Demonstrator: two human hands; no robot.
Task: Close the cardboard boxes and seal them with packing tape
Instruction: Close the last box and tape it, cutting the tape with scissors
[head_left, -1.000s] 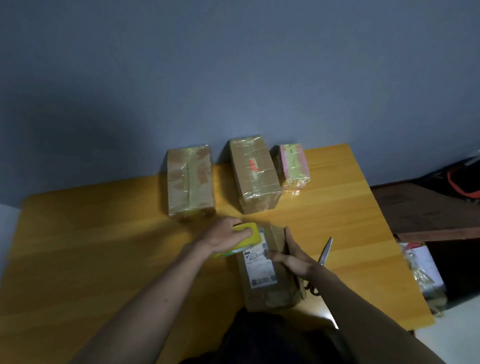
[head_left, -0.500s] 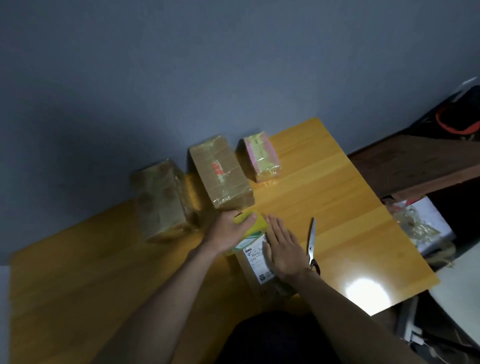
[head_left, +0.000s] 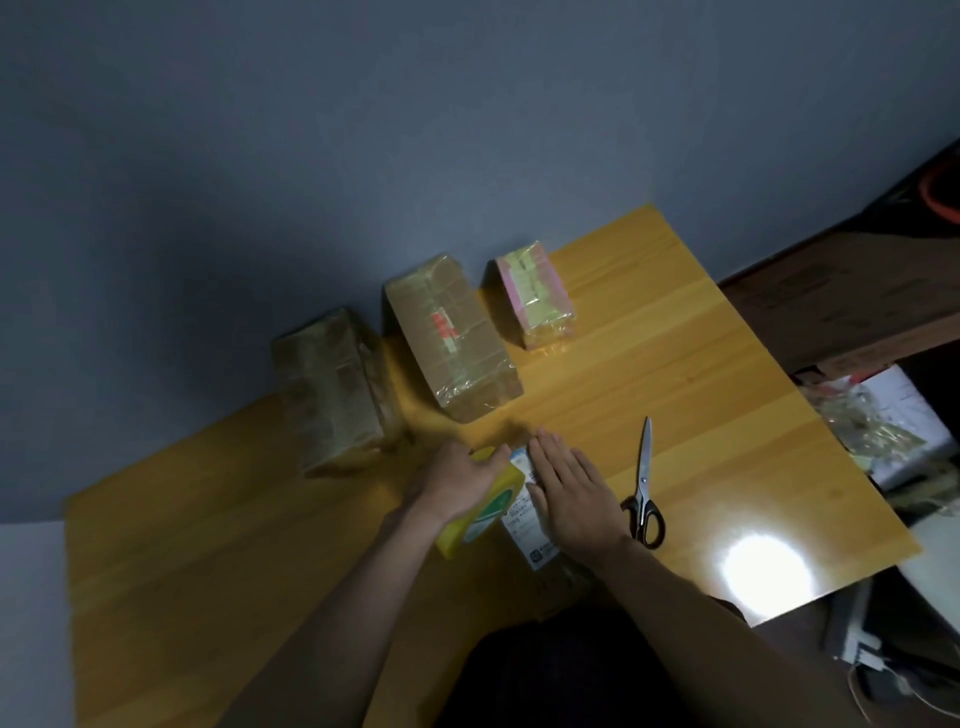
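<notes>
- The person is working on a small cardboard box (head_left: 537, 540) near the front edge of the yellow wooden surface (head_left: 675, 364).
- The right hand (head_left: 571, 488) is lying flat on top of this box, with its fingers straight and close together. It is pressing down and is not gripping anything.
- The left hand (head_left: 457, 480) is curling over a yellow tape holder (head_left: 485, 512) and holding it. The tape holder is touching the left side of the box.
- A white label (head_left: 522, 514) is showing on the box between the two hands.
- Black-handled scissors (head_left: 644, 488) are lying just to the right of the right hand, with the blades pointing away from the person.
- Three more boxes are sitting at the back, against the blue-grey wall (head_left: 363, 156), all looking shiny with clear tape.
- The brown box on the left (head_left: 332, 389) is looking blurry.
- The brown box in the middle (head_left: 452, 338) is showing a red mark on top.
- The pink and pale yellow box (head_left: 532, 293) is sitting on the right and is the smallest.
- A bright spot of light (head_left: 766, 569) is shining on the surface near the right arm.
</notes>
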